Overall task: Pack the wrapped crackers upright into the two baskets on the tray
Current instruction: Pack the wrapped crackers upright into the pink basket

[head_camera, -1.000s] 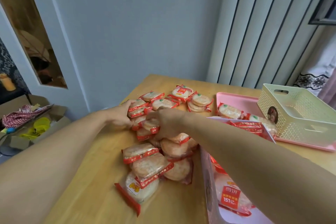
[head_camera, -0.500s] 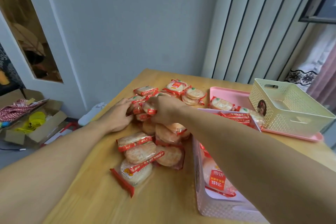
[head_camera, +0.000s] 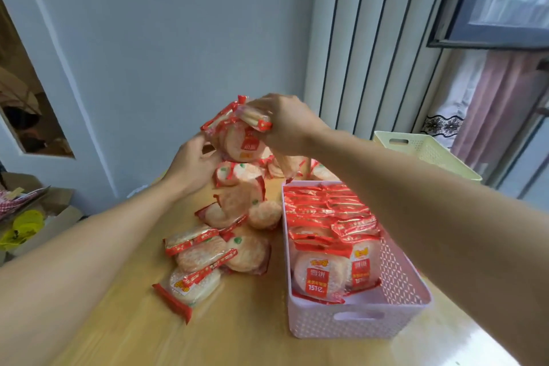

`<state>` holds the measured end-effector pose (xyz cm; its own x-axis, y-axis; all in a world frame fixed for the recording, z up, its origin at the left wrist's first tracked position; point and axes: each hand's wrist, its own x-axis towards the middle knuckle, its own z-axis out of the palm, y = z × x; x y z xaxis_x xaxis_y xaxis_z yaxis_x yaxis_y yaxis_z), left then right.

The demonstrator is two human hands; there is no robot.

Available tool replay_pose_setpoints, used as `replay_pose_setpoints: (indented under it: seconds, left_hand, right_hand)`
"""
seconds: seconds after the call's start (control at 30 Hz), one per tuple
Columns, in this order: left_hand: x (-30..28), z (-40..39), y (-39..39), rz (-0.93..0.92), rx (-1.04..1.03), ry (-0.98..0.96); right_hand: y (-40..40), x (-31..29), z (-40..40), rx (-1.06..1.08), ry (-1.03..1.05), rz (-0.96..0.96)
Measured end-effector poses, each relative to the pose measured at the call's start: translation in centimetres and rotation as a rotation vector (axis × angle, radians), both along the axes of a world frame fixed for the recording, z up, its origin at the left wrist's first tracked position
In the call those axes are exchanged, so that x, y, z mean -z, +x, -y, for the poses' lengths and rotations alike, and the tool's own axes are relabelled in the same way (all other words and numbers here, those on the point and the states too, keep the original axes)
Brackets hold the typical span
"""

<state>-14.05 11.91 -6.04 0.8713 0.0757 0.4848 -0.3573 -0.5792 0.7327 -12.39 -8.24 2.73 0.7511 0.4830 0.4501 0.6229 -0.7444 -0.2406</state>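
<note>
A stack of wrapped crackers [head_camera: 237, 140] in red-and-clear packets is held up above the wooden table [head_camera: 237, 333]. My left hand [head_camera: 190, 166] grips the stack from below and the left. From above and the right, my right hand [head_camera: 285, 125] grips it. A pile of loose cracker packets [head_camera: 219, 249] lies on the table beneath. To the right stands a white perforated basket [head_camera: 356, 324] with several packets standing upright inside. A pale yellow-green basket [head_camera: 427, 154] shows behind my right forearm. The tray is hidden.
A grey-blue wall and a ribbed white panel stand behind the table. On the floor at the left is a cardboard box [head_camera: 44, 217] holding yellow items and a checked cloth. A window and pink curtain are at the right.
Both hands have lifted a stack of cracker packets off the pile and raised it above the table. The view has tilted, showing more of the white basket.
</note>
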Motion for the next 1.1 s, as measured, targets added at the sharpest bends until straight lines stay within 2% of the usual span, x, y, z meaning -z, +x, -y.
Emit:
replay_pose_setpoints:
  seconds: [0.1, 0.27, 0.47, 0.57, 0.67, 0.77, 0.87, 0.93, 1.03, 1.1]
  left_hand:
    - [-1.4, 3.5, -0.5, 0.020, 0.020, -0.048]
    - [-2.1, 6.1, -1.4, 0.009, 0.058, 0.014]
    - [-0.6, 10.0, -2.4, -0.033, 0.163, 0.050]
    - [1.8, 11.9, -3.0, -0.132, 0.191, -0.053]
    - [3.2, 12.6, -3.5, -0.223, 0.167, -0.181]
    - [2.8, 13.2, -5.2, -0.263, 0.298, -0.399]
    - [2.6, 13.4, -6.3, -0.314, 0.427, -0.545]
    - [2.8, 12.9, -5.9, -0.346, 0.466, -0.484]
    - [3.7, 12.6, -5.4, -0.282, 0.368, -0.212]
    - [4.1, 12.7, -5.1, -0.215, 0.323, -0.197]
  right_hand:
    - [-1.0, -0.6, 3.0, 0.028, 0.076, 0.039]
    - [-2.2, 0.6, 6.7, 0.039, 0.146, 0.002]
    - [-3.8, 2.5, 12.4, 0.038, 0.116, 0.020]
    - [-4.1, 4.2, 14.2, 0.052, 0.047, 0.014]
    - [-4.5, 6.8, 14.2, -0.001, 0.002, -0.149]
    - [-5.2, 8.3, 14.0, -0.014, 0.026, -0.281]
    - [-5.4, 9.2, 14.3, 0.079, -0.021, -0.351]
    - [-5.4, 9.8, 14.5, 0.088, 0.036, -0.384]
    - [-5.6, 10.1, 14.7, 0.042, 0.183, -0.395]
    - [-6.1, 10.1, 15.0, 0.050, 0.211, -0.354]
